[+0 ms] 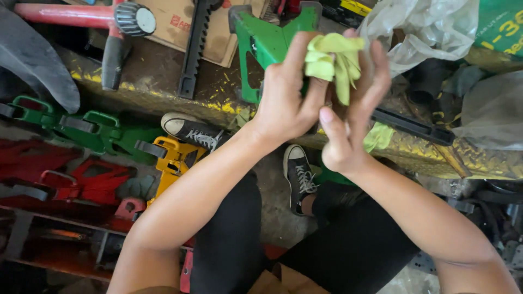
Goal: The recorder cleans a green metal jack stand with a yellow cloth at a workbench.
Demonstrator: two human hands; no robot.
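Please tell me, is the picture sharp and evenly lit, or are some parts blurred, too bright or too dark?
Head view: the left hand, the right hand and the yellow-green cloth between them are fairly sharp in soft daylight; the clear plastic bag at the top right looks pale and a bit washed out; the red metal frames at the lower left lie in dim shade; the edges bend slightly, as with a wide lens.

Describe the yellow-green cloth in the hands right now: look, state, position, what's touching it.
The cloth is a small, soft, pale yellow-green rag, crumpled into folds, with a strip hanging down. It is held up in front of the green metal stand, pinched between the left hand and the fingers of the right hand. Only the hands touch it. No stains are clearly visible.
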